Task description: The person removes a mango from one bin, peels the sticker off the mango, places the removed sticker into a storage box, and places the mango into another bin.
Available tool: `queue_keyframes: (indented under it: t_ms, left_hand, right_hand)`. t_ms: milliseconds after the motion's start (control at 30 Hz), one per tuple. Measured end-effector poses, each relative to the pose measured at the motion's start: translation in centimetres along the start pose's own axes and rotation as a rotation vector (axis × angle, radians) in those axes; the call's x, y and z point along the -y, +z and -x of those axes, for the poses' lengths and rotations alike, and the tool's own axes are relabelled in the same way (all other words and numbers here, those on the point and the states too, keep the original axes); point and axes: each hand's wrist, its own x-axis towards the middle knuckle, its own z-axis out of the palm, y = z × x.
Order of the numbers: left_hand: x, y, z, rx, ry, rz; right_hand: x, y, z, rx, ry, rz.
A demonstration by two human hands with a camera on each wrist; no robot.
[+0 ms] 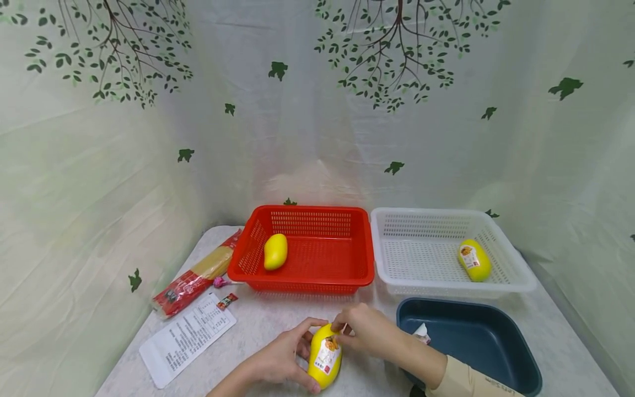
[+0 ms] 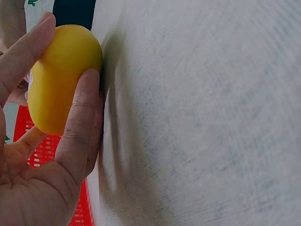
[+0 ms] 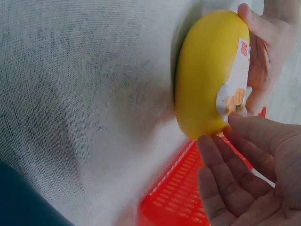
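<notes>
A yellow mango (image 1: 321,368) bearing a white label (image 1: 328,355) with an orange picture stands between both hands over the table. My left hand (image 1: 285,353) grips it from the left, its thumb near the lower end; the left wrist view shows the fingers round the unlabelled side of the mango (image 2: 61,80). My right hand (image 1: 369,333) is at the upper end. In the right wrist view its thumb presses the picture end of the label (image 3: 235,89), with the fingers curled close beneath, pinching at the label's edge. The label looks mostly flat on the fruit.
A red basket (image 1: 359,275) holds one mango (image 1: 275,252); a white basket (image 1: 516,275) holds a labelled mango (image 1: 474,260). A dark blue tray (image 1: 476,342) has a crumpled white scrap (image 1: 423,333). At left lie a noodle packet (image 1: 198,275), a printed sheet (image 1: 186,342) and small sweets (image 1: 227,301).
</notes>
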Motion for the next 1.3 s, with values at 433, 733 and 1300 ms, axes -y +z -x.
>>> queue_keyframes:
  t_ms: [433, 733, 1300]
  left_hand:
    - [0.0, 0.5, 0.2, -0.033, -0.004, 0.022]
    - [0.1, 0.7, 0.1, -0.034, 0.008, 0.057]
    - [0.3, 0.4, -0.1, -0.043, 0.052, -0.026]
  right_hand:
    - [0.2, 0.9, -0.2, -0.031, -0.001, 0.039]
    - [0.2, 1.3, -0.1, -0.045, -0.046, 0.105]
    - [0.8, 0.8, 0.3, -0.042, -0.091, 0.130]
